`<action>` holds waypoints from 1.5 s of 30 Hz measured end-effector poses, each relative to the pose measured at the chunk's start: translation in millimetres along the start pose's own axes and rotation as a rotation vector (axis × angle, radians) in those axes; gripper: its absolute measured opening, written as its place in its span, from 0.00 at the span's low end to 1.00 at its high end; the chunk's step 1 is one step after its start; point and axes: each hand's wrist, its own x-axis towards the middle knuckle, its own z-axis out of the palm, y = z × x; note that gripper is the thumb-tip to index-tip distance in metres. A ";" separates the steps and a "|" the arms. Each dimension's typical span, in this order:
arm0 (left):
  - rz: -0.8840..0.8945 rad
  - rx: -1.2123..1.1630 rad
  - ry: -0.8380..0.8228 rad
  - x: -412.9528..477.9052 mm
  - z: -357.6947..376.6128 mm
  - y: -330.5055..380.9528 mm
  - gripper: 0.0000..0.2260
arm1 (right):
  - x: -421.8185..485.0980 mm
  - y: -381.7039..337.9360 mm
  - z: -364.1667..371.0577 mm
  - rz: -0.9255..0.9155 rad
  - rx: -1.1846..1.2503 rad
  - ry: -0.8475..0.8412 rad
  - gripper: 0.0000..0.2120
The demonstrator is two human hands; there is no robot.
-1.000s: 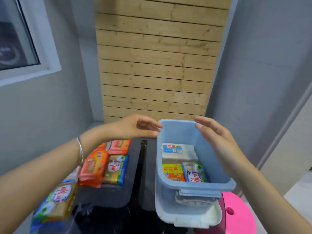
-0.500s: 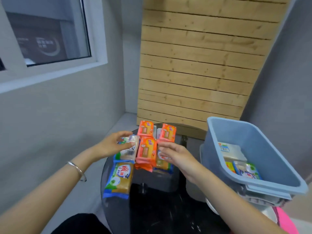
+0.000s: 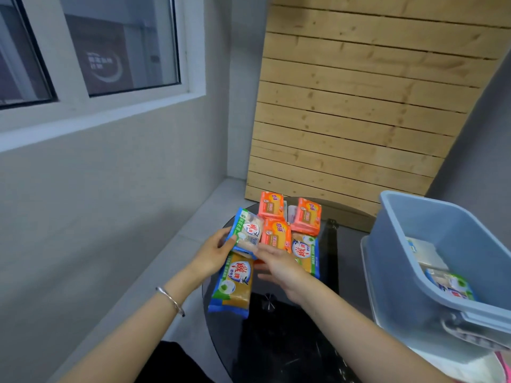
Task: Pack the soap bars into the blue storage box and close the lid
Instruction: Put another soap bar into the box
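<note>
My left hand (image 3: 213, 255) grips a white soap bar in a green-and-blue wrapper (image 3: 247, 230), lifted a little above the pile. My right hand (image 3: 282, 268) is beside it, fingers apart, thumb tip at the bar's lower corner. Three orange-wrapped bars (image 3: 276, 234) and two yellow bars in green-blue wrappers (image 3: 235, 286) lie on the round black glass table (image 3: 276, 341). The blue storage box (image 3: 401, 272) stands open at the right with several bars (image 3: 450, 286) inside. It sits on its pale lid (image 3: 366, 258).
A grey wall with a window is on the left and a wooden slat panel (image 3: 345, 120) stands behind the table. A pink stool (image 3: 506, 366) shows at the bottom right corner. The table's left edge drops to a grey floor.
Both hands left the box rim and went to the soap pile on the left. My left hand has taken hold of the white bar and raised it; my right hand slid off the orange bar.
</note>
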 end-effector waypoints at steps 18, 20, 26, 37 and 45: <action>0.195 -0.649 0.028 -20.5 42.0 82.3 0.09 | -22.1 -56.2 -69.2 -0.183 0.569 -0.085 0.07; 0.219 -0.646 -0.031 -19.7 60.6 97.4 0.09 | -30.6 -60.6 -92.5 -0.233 0.579 -0.053 0.08; 0.286 -0.552 -0.188 -19.2 132.5 139.2 0.08 | -62.8 -63.8 -179.4 -0.339 0.506 0.091 0.07; 0.212 -0.355 -0.261 -12.3 232.9 158.5 0.21 | -110.1 -41.2 -324.4 -0.424 0.100 0.344 0.08; 0.107 -0.325 -0.321 -8.5 259.8 146.1 0.22 | -69.0 -36.2 -361.0 -0.415 -0.762 0.228 0.08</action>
